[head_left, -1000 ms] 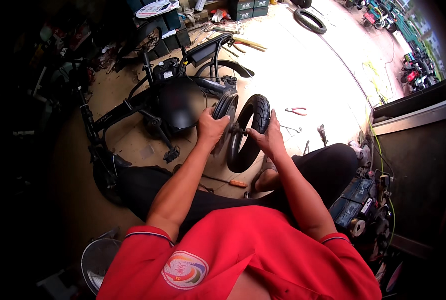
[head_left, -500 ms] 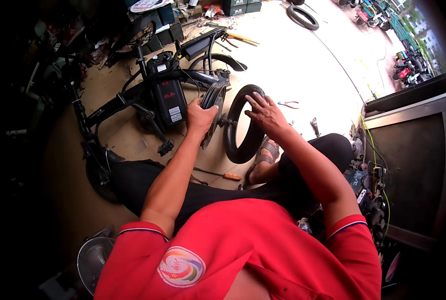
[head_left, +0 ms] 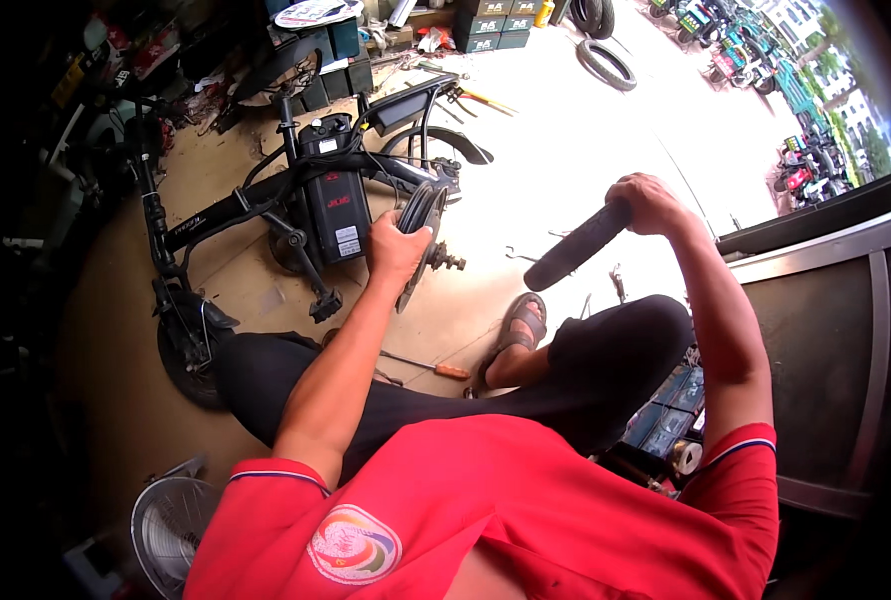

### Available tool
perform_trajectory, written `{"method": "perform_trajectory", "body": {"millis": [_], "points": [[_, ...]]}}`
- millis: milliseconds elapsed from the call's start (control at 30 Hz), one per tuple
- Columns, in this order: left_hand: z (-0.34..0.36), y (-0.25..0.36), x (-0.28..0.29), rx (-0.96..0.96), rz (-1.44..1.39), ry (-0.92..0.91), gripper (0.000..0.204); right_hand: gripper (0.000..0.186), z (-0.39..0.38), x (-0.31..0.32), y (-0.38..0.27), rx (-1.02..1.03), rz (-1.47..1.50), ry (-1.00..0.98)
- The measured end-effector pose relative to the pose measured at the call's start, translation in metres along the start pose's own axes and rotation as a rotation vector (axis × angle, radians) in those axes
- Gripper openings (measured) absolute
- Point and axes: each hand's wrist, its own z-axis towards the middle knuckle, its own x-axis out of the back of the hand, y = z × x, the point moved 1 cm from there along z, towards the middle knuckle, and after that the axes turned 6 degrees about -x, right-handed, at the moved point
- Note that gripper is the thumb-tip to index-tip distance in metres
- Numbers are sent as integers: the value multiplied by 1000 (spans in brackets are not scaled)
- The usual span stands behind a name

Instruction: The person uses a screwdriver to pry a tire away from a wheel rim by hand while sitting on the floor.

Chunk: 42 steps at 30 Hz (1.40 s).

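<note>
The left grip is clamped on a black wheel rim, thumb over its edge; a threaded axle juts from the rim to the right of that hand. The right grip, well apart and farther to the right, is closed around the upper end of a black tyre, seen edge-on and tilted, its lower end reaching back toward the left grip without touching the rim.

Just left of the left grip is a black bike frame, carrying a tall black case with a red mark; its inside is hidden. Far beyond the left grip, dark boxes stand stacked, their contents out of sight, with a yellow bottle to their right. More dark boxes lie beyond and left of it, a round pale sheet above them. Beyond the right grip a second tyre lies on the floor. Nearer the body than the left grip lies an orange-handled tool.
</note>
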Motion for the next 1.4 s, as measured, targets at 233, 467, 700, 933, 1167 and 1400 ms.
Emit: {"method": "perform_trajectory", "body": {"millis": [233, 467, 700, 933, 1167, 1400], "points": [[2, -3, 0, -35, 19, 20, 39, 41, -12, -13, -56, -393, 300, -15], [2, -3, 2, -42, -4, 24, 38, 54, -10, -73, -142, -705, 858, 35], [-3, -3, 3, -104, 18, 13, 35, 47, -6, -127, -216, -861, 1423, 145], [-6, -6, 0, -124, -10, -5, 40, 55, -8, -122, -270, -915, 1621, 189], [-12, 0, -7, -108, -113, -55, 39, 59, -10, -128, -283, -1004, 1637, 242], [-16, -45, -35, -94, -71, -64, 55, 57, -2, -169, -277, -938, 1686, 214]]}}
